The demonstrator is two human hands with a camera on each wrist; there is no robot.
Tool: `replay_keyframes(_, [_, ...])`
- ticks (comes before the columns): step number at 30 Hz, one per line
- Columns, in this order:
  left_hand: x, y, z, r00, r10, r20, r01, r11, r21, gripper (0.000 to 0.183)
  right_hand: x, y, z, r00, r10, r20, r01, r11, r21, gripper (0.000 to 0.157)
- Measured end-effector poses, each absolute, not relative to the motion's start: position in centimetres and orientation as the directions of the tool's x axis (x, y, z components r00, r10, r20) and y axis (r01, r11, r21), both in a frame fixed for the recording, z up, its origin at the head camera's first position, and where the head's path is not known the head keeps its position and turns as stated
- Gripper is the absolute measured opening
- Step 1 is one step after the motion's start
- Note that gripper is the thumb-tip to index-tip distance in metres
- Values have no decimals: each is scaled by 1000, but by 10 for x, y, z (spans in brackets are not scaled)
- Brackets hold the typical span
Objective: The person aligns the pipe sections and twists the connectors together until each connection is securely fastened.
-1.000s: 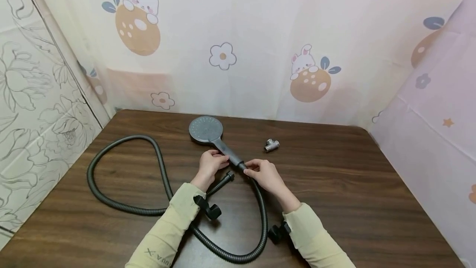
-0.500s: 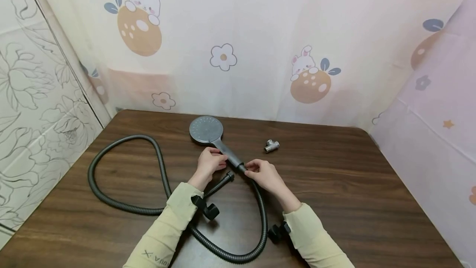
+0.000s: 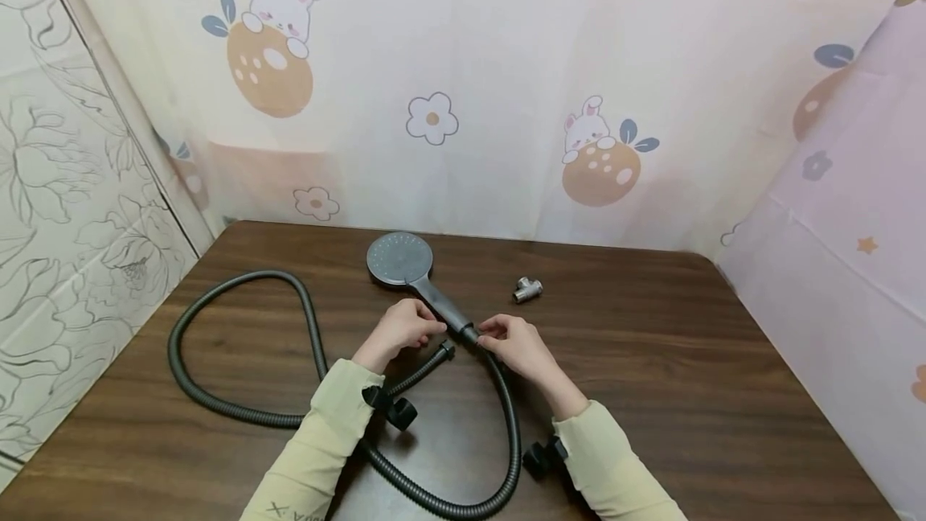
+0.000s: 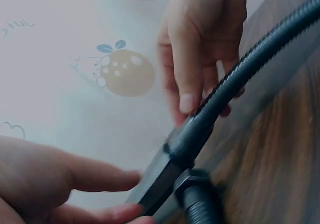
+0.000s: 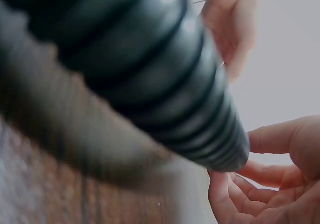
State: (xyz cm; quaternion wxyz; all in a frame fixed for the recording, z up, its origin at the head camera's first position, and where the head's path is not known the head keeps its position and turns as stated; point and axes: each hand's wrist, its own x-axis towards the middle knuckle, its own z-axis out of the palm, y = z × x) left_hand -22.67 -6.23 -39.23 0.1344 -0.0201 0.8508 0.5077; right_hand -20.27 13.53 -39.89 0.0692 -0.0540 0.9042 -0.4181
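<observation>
Pinching the hose [image 3: 512, 424] in my right hand [image 3: 517, 346], right by the handle [image 3: 441, 302]. Left hand [image 3: 399, 328] is just beside it, finger and thumb parted, can't tell if touching. All on a brown wood table [image 3: 687, 360], small metal connector [image 3: 528, 289] and shower head [image 3: 399, 259] farther back, bunny-print cloth [image 3: 499, 38] behind.

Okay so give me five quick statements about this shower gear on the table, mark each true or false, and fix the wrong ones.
1. The fitting lies right of the shower head in the head view. True.
2. The shower head lies nozzles down. False: its nozzles face up.
3. The right hand has its grip on the hose, near the handle. True.
4. The hose lies in one straight line. False: it curves in loops.
5. The hose's free end is joined to the fitting. False: the two lie apart.
</observation>
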Motion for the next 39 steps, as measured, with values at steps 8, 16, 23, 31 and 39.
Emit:
replay_keyframes(8, [-223,-67,-390,-925,226,-307,-104,624,775,25,-203,140,-396,-987,-136,-85,-16,611,-791,20])
replay_keyframes(16, [-219,-60,-389,-887,346,-306,21,693,721,25,-208,150,-396,-987,-128,-93,-2,596,-803,21])
replay_keyframes(23, [-215,-60,-388,-884,384,-267,118,735,668,42,-211,151,-397,-987,-141,-77,-22,595,-803,23])
replay_keyframes(31, [-215,-56,-394,-898,383,-218,174,762,624,34,-214,159,-396,-992,-100,-71,-8,627,-779,21])
replay_keyframes(39, [-221,-59,-394,-907,358,-221,178,802,570,18,-216,164,-396,-992,-101,-69,-12,636,-772,22])
